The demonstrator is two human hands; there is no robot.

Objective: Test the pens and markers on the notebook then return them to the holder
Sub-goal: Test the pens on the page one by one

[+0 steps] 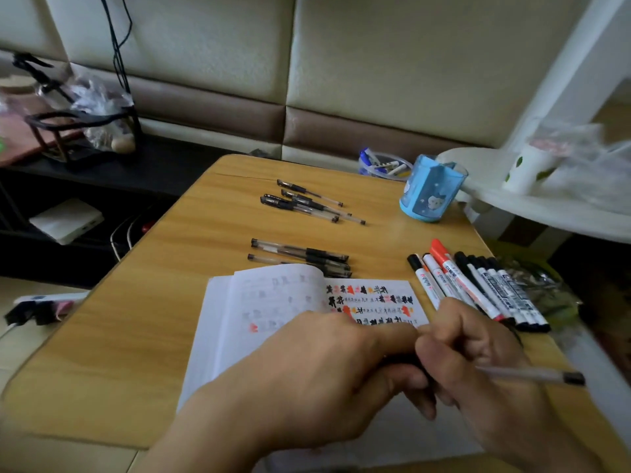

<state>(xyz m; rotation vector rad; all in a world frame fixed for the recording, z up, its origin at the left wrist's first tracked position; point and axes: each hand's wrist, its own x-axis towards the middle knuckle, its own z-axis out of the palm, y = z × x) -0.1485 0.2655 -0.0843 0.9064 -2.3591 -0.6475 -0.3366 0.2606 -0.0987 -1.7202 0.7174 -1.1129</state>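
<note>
An open notebook lies on the wooden table, its right page covered with black and orange test marks. Both hands meet over its lower part. My right hand grips a clear gel pen whose black end points right. My left hand holds the pen's dark front end; whether that is the cap is hidden. A row of several markers lies right of the notebook. Two gel pens lie just above it, several more gel pens farther back. The blue holder stands at the back right.
A clear tub with blue and white items sits behind the holder. A white plastic stool with a cup crowds the table's right edge. A crinkled bag lies beside the markers. Dark shelving with a wire rack stands at the left.
</note>
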